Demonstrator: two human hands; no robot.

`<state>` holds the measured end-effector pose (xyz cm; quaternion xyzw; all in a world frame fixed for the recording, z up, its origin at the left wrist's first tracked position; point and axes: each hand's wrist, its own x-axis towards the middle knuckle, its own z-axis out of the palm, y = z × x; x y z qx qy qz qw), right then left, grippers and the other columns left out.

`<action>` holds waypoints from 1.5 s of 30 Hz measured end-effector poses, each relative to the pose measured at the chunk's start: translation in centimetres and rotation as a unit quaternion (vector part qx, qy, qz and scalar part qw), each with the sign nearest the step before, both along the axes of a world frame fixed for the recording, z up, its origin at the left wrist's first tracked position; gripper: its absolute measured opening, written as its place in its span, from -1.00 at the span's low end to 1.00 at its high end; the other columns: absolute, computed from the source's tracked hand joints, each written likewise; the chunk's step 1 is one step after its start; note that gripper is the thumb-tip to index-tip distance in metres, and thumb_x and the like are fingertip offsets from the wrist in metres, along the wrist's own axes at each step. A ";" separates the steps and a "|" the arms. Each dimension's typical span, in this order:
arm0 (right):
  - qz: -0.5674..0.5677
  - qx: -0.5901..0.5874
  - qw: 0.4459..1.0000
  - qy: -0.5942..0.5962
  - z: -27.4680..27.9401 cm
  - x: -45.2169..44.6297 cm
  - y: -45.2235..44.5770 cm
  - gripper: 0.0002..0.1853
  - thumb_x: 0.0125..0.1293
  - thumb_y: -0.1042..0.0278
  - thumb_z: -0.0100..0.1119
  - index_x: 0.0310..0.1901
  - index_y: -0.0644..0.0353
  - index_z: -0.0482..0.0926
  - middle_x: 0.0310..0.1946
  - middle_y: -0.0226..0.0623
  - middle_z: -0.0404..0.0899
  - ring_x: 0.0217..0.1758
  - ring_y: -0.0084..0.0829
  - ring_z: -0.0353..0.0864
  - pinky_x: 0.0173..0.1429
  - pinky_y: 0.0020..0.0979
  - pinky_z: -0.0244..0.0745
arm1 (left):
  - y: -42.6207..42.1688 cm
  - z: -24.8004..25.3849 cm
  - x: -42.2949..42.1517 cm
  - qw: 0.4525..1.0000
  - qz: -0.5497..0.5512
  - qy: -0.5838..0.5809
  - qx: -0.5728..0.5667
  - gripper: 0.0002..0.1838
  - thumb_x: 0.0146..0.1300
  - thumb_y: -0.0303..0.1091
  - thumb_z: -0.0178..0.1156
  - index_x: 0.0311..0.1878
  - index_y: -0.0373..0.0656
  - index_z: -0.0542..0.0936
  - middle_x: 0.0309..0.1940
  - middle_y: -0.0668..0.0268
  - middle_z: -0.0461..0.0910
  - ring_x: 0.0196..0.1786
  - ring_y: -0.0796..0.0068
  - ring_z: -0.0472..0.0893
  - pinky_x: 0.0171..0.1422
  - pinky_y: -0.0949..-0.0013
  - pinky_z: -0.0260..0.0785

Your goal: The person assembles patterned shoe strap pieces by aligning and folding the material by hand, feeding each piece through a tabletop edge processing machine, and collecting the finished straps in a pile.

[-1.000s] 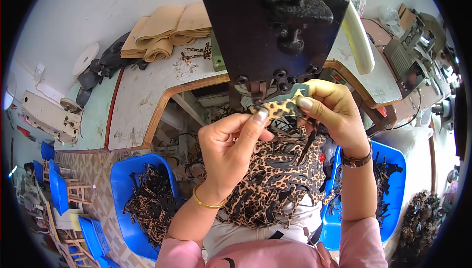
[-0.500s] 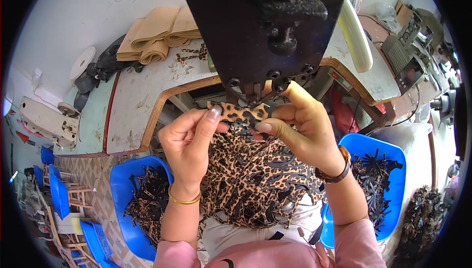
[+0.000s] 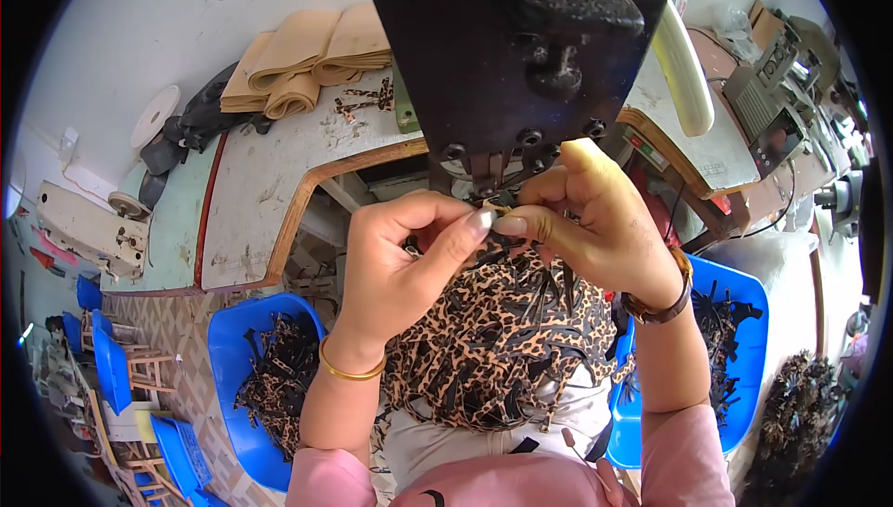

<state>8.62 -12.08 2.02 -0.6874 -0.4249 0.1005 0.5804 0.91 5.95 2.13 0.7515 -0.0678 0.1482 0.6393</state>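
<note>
My left hand (image 3: 405, 260) is closed in a pinch, thumb and index finger on a small leopard-print strap (image 3: 499, 206). From the right, my right hand (image 3: 605, 233) pinches the same strap with its thumb tip close to my left thumb. Most of the strap is hidden behind the fingertips. Both hands are right under the tip of a black machine head (image 3: 502, 70). A heap of leopard-print and black straps (image 3: 507, 349) covers my lap below them.
Blue tubs flank me: the left tub (image 3: 228, 367) holds leopard-print straps, the right tub (image 3: 749, 358) black ones. A worn worktable (image 3: 251, 200) curves around the machine, with folded brown paper (image 3: 307, 51) on it. Blue stools (image 3: 112, 367) stand at left.
My left hand has moved right and closer to my right hand. The strap, earlier stretched out between them, is now bunched or folded and mostly covered by fingers.
</note>
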 end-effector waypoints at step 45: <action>-0.038 -0.091 0.977 -0.187 3.8 2.6 -0.5 -0.70 -0.08 0.31 0.46 -0.33 0.22 0.60 -0.53 -0.30 0.57 -0.39 -0.42 0.60 -0.33 -0.44 0.45 | -3.1 -2.3 -1.0 0.977 0.068 -0.014 -0.203 -0.77 0.27 -0.41 0.17 -0.50 -0.29 0.53 -0.64 0.41 0.50 -0.56 0.78 0.41 -0.48 0.68 0.17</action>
